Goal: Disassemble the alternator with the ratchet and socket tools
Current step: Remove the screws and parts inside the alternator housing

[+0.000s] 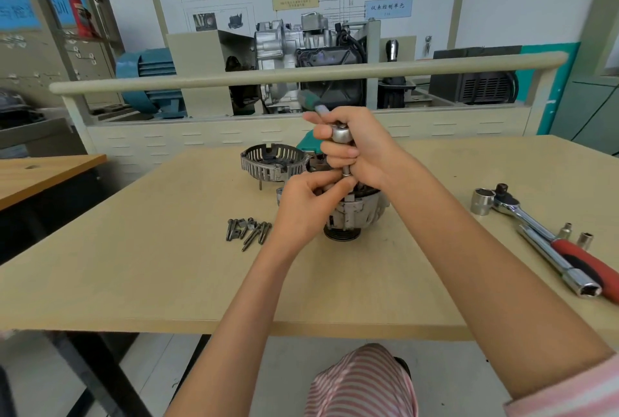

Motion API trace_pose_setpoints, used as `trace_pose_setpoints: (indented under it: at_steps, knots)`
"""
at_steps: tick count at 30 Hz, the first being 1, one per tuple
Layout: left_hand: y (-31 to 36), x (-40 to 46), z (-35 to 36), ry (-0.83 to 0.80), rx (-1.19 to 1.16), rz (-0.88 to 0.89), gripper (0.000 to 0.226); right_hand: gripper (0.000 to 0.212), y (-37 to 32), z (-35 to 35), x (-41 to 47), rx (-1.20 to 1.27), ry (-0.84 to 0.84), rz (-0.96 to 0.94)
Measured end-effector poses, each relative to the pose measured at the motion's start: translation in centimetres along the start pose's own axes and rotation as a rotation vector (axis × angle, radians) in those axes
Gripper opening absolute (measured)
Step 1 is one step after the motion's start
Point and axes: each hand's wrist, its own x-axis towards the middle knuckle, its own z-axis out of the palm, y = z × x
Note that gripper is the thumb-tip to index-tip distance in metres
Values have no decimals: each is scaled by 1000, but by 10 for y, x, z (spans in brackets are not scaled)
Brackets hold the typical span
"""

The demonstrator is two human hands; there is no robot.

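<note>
Your right hand [360,148] grips the upright ratchet [341,138] directly above the alternator [355,215], while your left hand [308,205] pinches the socket [346,175] just below.

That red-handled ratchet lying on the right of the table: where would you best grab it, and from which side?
Grip the red-handled ratchet by its red handle, coming down from above with the right hand. It lies flat on the table, handle toward the near right edge, so the grip is easy to reach. The head end carries a large socket, and an extension bar lies close alongside.
</note>
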Motion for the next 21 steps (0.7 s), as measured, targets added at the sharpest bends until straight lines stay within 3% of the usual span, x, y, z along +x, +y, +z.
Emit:
trace_pose_setpoints:
  at_steps: [2, 5, 7, 10, 11, 14, 17, 19, 21]
  knots:
    - [-4, 1, -4, 3, -40, -1, 27, 15, 7, 7, 0, 83, 158, -110]
    - [-6, 0, -3, 87, -71, -43, 10, 10, 22, 18, 0, 89, 547, -378]
    - [-9, 0, -2, 136, -71, -48, 17, 8, 29, 23, -1, 84, 668, -476]
    - [-7, 0, -6, 77, -33, -27, 19, 8, 25, 25, 0, -39, 601, -387]
    - [-5, 0, -9, 28, -12, -15, 14, 9, 20, 25, 1, -93, 536, -310]
    - [-6, 1, -17, -93, -14, -7, 29, 9, 5, 24, 5, -159, 296, -39]
    - [-7, 2, -19, -90, -34, -19, 25, 10, -1, 21, 4, -183, 146, 78]
    - [-8, 2, -14, -43, -53, -19, 17, 10, 1, 22, 4, -169, 170, 49]
    - [-8, 2, -8, 21, -41, -3, 26, 14, 11, 28, 4, -167, 347, -133]
